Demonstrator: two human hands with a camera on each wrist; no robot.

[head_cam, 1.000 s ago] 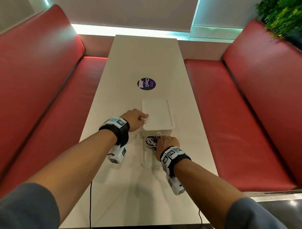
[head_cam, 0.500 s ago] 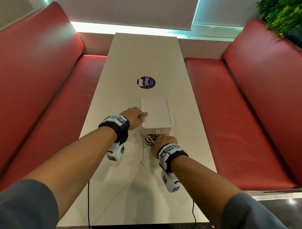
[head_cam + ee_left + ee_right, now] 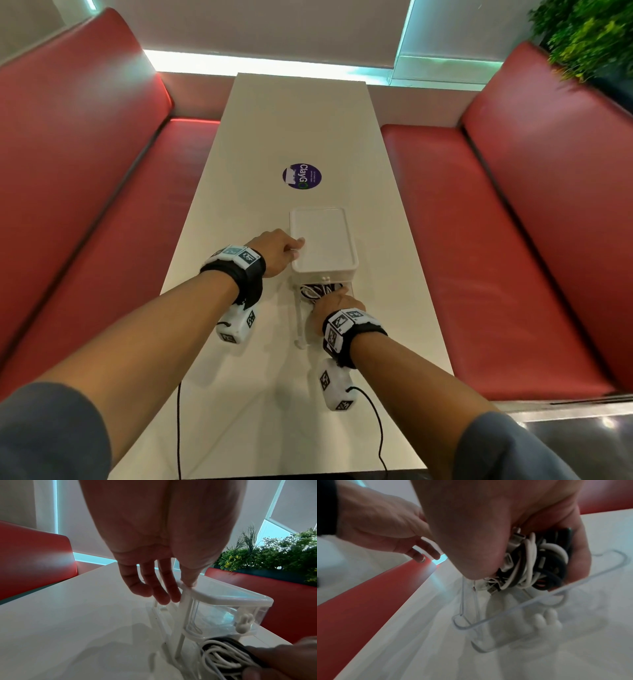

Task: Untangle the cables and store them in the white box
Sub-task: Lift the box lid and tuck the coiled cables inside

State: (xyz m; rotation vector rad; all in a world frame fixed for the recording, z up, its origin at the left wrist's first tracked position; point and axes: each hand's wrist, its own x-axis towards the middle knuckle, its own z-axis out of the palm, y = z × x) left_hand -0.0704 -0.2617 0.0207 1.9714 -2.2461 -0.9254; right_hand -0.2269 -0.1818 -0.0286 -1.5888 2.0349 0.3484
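Observation:
The white box (image 3: 322,240) stands mid-table with its lid on. Its clear lower drawer (image 3: 301,325) is pulled out toward me. My left hand (image 3: 279,251) rests at the box's left edge, thumb on the lid rim (image 3: 188,586) and fingers (image 3: 163,596) straight down the side. My right hand (image 3: 334,303) grips a bundle of black and white cables (image 3: 313,291) just over the open drawer (image 3: 513,616), close under the box front. In the right wrist view the cables (image 3: 536,563) are wadded between thumb and fingers (image 3: 580,555), plug ends hanging down.
A long white table (image 3: 301,120) runs away from me, with a round purple sticker (image 3: 302,175) beyond the box. Red benches (image 3: 479,222) flank both sides. Green plants (image 3: 589,37) stand behind the right bench. Thin black wrist-camera leads (image 3: 376,428) trail toward me.
My right hand has carried the cable bundle a little forward, closer under the box front over the drawer. My left hand has stayed on the box's left edge.

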